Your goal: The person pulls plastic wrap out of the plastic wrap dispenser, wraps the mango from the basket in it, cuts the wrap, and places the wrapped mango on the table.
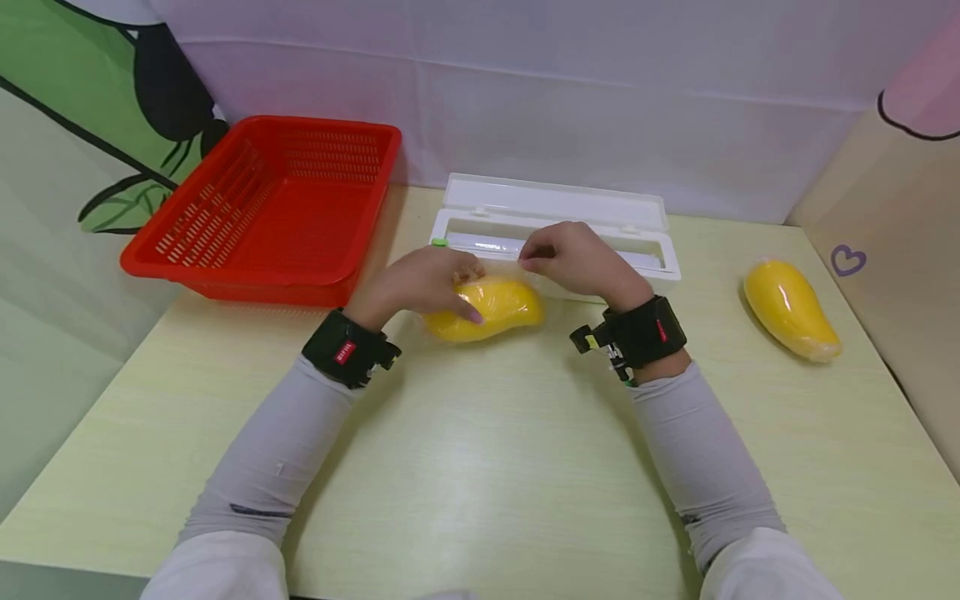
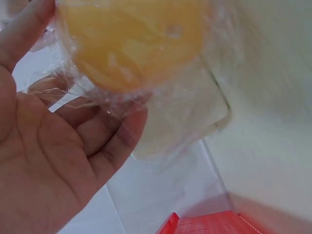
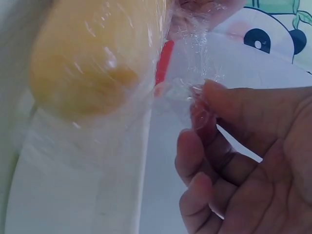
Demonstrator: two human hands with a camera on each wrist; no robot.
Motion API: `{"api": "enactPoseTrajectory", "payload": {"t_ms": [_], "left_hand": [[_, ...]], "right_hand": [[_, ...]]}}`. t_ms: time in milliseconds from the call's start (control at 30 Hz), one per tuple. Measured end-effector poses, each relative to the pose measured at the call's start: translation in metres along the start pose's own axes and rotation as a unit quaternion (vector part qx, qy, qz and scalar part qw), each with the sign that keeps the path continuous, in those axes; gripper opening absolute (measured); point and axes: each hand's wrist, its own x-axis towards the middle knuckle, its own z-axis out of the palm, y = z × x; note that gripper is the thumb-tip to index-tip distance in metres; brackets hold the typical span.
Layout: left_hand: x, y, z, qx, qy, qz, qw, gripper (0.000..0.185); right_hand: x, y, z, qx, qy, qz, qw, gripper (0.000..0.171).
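Note:
A yellow mango (image 1: 495, 310) lies on the pale table in front of the white cling-film dispenser (image 1: 555, 218), with clear cling film (image 3: 195, 83) wrapped over it. My left hand (image 1: 467, 290) holds the mango, thumb on its near side and fingers over the far side. The left wrist view shows the mango (image 2: 131, 44) above my palm, with film (image 2: 185, 112) draped across my fingers (image 2: 114, 141). My right hand (image 1: 528, 260) pinches a gathered bit of film just right of the mango (image 3: 92, 63), between the thumb and fingertips (image 3: 204, 114).
A red slotted basket (image 1: 270, 208) stands at the back left, close to the dispenser. A second yellow mango (image 1: 791, 310) lies at the right, near a beige wall. A white cloth backdrop closes the far side.

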Motion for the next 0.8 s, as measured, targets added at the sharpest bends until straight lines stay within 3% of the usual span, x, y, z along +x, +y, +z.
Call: {"api": "enactPoseTrajectory", "payload": {"t_ms": [200,333,500,667,800], "left_hand": [[0.000,-0.005,-0.006,-0.074,0.036,0.012,0.9965,0.062],[-0.003,-0.006,-0.009,-0.122,0.051,0.033,0.9907,0.056],[-0.007,-0.006,-0.011,-0.182,0.067,0.065,0.9789,0.053],[-0.009,-0.004,-0.012,-0.239,0.064,0.091,0.9646,0.053],[-0.009,-0.001,-0.013,-0.281,0.056,0.115,0.9511,0.048]], "right_hand": [[-0.009,-0.011,-0.009,0.047,0.067,-0.014,0.997,0.015],[-0.011,-0.016,-0.011,0.082,0.129,-0.044,0.987,0.018],[-0.011,-0.020,-0.009,0.147,0.205,-0.085,0.964,0.019],[-0.011,-0.023,-0.005,0.238,0.222,-0.123,0.937,0.018],[-0.013,-0.024,-0.001,0.270,0.246,-0.165,0.916,0.014]]}}
